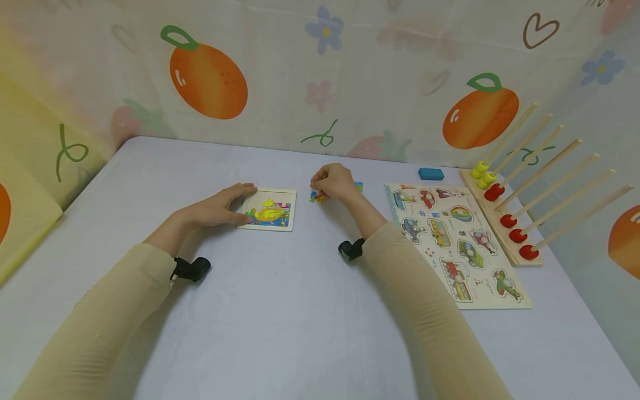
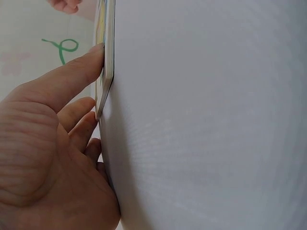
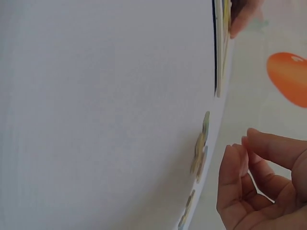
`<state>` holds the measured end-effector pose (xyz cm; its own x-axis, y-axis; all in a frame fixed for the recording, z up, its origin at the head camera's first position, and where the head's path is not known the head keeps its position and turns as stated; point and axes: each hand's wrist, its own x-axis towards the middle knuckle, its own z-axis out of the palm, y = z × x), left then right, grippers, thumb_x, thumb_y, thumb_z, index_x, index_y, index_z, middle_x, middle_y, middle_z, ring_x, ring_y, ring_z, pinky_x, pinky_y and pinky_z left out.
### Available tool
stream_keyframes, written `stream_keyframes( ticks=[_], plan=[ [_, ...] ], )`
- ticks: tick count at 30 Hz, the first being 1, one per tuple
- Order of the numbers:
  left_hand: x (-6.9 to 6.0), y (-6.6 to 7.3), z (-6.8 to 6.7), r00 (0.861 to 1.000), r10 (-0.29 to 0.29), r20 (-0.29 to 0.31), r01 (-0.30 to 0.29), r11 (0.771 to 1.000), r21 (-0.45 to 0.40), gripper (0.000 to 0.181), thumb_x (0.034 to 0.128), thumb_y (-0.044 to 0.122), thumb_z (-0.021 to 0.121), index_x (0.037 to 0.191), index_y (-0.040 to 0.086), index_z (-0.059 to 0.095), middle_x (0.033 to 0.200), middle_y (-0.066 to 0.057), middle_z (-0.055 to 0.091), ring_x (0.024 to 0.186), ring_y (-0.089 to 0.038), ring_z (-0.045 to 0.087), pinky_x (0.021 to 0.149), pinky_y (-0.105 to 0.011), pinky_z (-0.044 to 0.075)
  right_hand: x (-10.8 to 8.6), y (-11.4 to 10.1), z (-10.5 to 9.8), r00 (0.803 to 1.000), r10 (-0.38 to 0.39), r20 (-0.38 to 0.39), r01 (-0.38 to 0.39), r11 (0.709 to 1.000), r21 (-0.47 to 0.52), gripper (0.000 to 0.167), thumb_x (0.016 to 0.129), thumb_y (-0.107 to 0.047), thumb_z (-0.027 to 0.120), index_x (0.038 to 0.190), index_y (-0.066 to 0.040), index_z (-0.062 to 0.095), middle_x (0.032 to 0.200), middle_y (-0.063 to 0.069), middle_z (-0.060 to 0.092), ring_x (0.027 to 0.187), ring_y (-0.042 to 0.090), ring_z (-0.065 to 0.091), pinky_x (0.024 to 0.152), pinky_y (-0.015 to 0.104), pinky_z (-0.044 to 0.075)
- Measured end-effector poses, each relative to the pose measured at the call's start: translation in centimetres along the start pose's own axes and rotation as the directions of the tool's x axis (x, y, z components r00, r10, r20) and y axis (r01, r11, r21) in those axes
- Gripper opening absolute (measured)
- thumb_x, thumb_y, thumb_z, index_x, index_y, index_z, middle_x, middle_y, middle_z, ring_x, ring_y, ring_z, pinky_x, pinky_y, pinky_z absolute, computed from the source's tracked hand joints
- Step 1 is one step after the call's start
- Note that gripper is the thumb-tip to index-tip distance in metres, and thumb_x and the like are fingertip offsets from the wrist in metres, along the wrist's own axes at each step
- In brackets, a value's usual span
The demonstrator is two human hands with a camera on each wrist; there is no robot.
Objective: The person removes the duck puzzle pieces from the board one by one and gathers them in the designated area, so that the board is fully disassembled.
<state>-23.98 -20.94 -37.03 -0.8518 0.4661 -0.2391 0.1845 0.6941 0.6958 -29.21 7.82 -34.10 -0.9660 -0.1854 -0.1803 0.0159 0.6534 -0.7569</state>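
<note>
A small framed puzzle (image 1: 293, 212) with a yellow picture lies on the table. At its left side is my left hand (image 1: 215, 209), thumb on the lower-left corner and fingers extended by the upper-left one; the left wrist view shows the thumb (image 2: 79, 72) pressing the frame's edge (image 2: 111, 48). My right hand (image 1: 336, 180) hovers over colourful loose pieces (image 1: 319, 197), partly hiding them. In the right wrist view its fingers (image 3: 232, 167) curl in, the thumb and index tips touch, and nothing shows between them; the pieces (image 3: 198, 151) lie flat apart from them.
On the right lies a board of vehicle pictures (image 1: 480, 283), with a blue block (image 1: 431, 174) behind it. Beyond stands a wooden base (image 1: 505, 239) with several upright rods and red and yellow beads. A patterned cloth (image 1: 280, 72) hangs at the table's back edge.
</note>
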Motion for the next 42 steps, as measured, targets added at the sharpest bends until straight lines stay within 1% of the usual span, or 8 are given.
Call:
stream_keyframes(
  ticks=[4, 12, 18, 25, 31, 37, 39, 42],
  plan=[
    [0.0, -0.1, 0.0, 1.0, 0.004, -0.001, -0.004, 1.0, 0.003, 0.081, 0.0901, 0.027, 0.068, 0.156, 0.01, 0.025, 0.169, -0.011, 0.009, 0.157, -0.036, -0.004, 0.125, -0.063, 0.0, -0.1, -0.6, 0.5, 1.0, -0.004, 0.021, 0.004, 1.0, -0.007, 0.015, 0.092, -0.014, 0.068, 0.103, -0.003, 0.07, 0.088, 0.006, 0.066, 0.064, 0.012, 0.06, 0.063, 0.021, 0.056],
    [0.1, -0.2, 0.0, 1.0, 0.001, 0.004, -0.001, 1.0, 0.006, 0.081, 0.0903, 0.028, 0.067, 0.156, 0.011, 0.025, 0.169, -0.011, 0.008, 0.157, -0.036, -0.004, 0.124, -0.064, 0.0, -0.4, -2.0, 1.8, 0.997, -0.021, 0.069, 0.024, 0.999, -0.037, 0.018, 0.092, -0.018, 0.069, 0.105, -0.006, 0.068, 0.078, 0.002, 0.057, 0.064, 0.013, 0.057, 0.059, 0.018, 0.051],
    [0.1, -0.1, -0.1, 1.0, -0.005, 0.01, 0.005, 1.0, 0.0, 0.081, 0.0905, 0.03, 0.067, 0.157, 0.011, 0.024, 0.169, -0.011, 0.006, 0.157, -0.037, -0.005, 0.123, -0.066, -0.001, -0.4, -2.6, 3.0, 0.99, -0.055, 0.128, 0.061, 0.997, -0.049, 0.02, 0.091, -0.017, 0.071, 0.106, -0.006, 0.067, 0.077, 0.001, 0.057, 0.062, 0.011, 0.057, 0.058, 0.015, 0.05],
    [0.1, -0.1, -0.1, 1.0, 0.002, 0.011, -0.002, 1.0, 0.001, 0.081, 0.0907, 0.029, 0.067, 0.157, 0.01, 0.024, 0.169, -0.012, 0.007, 0.156, -0.037, -0.005, 0.122, -0.067, 0.0, -0.5, -3.2, 4.1, 0.973, -0.078, 0.215, 0.091, 0.994, -0.054, 0.026, 0.089, -0.017, 0.072, 0.112, -0.006, 0.066, 0.082, 0.002, 0.059, 0.065, 0.012, 0.058, 0.062, 0.017, 0.052],
    [0.1, -0.1, -0.1, 1.0, 0.008, 0.012, -0.008, 1.0, 0.004, 0.081, 0.0905, 0.029, 0.068, 0.156, 0.01, 0.024, 0.169, -0.012, 0.008, 0.156, -0.038, -0.004, 0.122, -0.067, 0.001, -0.5, -3.3, 4.6, 0.962, -0.099, 0.255, 0.118, 0.991, -0.061, 0.029, 0.086, -0.015, 0.074, 0.113, -0.009, 0.067, 0.081, 0.0, 0.061, 0.064, 0.011, 0.057, 0.06, 0.016, 0.049],
    [0.1, -0.2, -0.2, 1.0, 0.019, 0.013, -0.019, 1.0, -0.001, 0.081, 0.0905, 0.029, 0.068, 0.156, 0.01, 0.025, 0.168, -0.012, 0.008, 0.156, -0.038, -0.004, 0.122, -0.067, 0.001, -0.6, -3.5, 4.9, 0.937, -0.11, 0.333, 0.143, 0.987, -0.076, 0.039, 0.083, -0.011, 0.077, 0.119, -0.008, 0.063, 0.084, 0.0, 0.059, 0.067, 0.01, 0.056, 0.062, 0.016, 0.048],
    [0.0, -0.2, -0.2, 1.0, 0.025, 0.014, -0.025, 1.0, 0.0, 0.08, 0.0906, 0.029, 0.068, 0.156, 0.009, 0.025, 0.168, -0.012, 0.009, 0.156, -0.038, -0.004, 0.122, -0.067, 0.001, -0.7, -3.6, 5.0, 0.93, -0.117, 0.347, 0.159, 0.983, -0.094, 0.042, 0.081, -0.011, 0.079, 0.12, -0.008, 0.062, 0.084, 0.0, 0.058, 0.068, 0.009, 0.054, 0.062, 0.016, 0.046],
    [0.0, -0.2, -0.1, 1.0, 0.024, 0.011, -0.024, 1.0, 0.0, 0.08, 0.0908, 0.028, 0.067, 0.156, 0.008, 0.025, 0.168, -0.013, 0.009, 0.156, -0.038, -0.004, 0.123, -0.067, 0.001, -0.6, -3.6, 5.1, 0.927, -0.128, 0.354, 0.178, 0.977, -0.113, 0.045, 0.08, -0.009, 0.08, 0.121, -0.008, 0.062, 0.083, -0.002, 0.056, 0.067, 0.008, 0.052, 0.062, 0.015, 0.045]
  ],
)
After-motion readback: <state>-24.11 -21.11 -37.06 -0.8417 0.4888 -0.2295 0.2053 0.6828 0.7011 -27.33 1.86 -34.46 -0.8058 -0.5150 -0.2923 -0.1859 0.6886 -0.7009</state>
